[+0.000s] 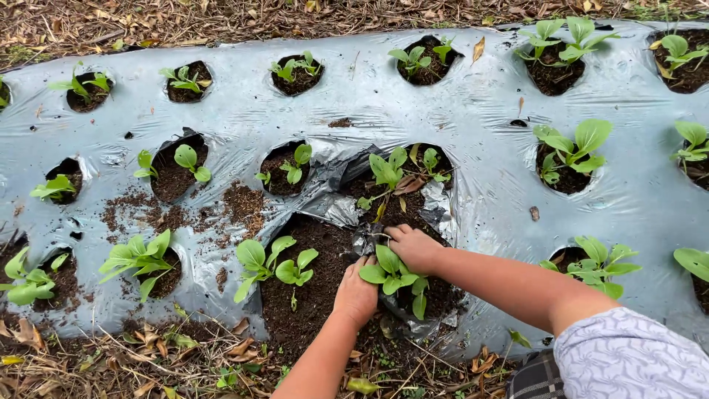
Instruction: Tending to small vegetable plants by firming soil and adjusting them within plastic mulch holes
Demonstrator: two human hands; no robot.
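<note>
Pressing soil (317,288) around seedling (391,272) near front edge of mulch sheet (480,133), in torn hole just right of middle. Left hand (357,294) lying palm down on soil, touching seedling's left side, fingers together and curled into dirt, holding nothing visible. Right hand (413,247) reaching in from right, cupping soil behind seedling, fingers bent and partly buried, grip contents impossible to tell. Seedling standing upright between both hands, leaves spreading over right wrist area. Second seedling (284,267) sitting just left in same hole, apart from left hand. Taller seedling (388,174) growing in torn hole just behind right hand. Loose soil (185,214) lying scattered on sheet toward left. More seedlings filling holes along back edge and right side, e.g. right seedling (572,148). Dry leaves (185,355) lying along front edge.
</note>
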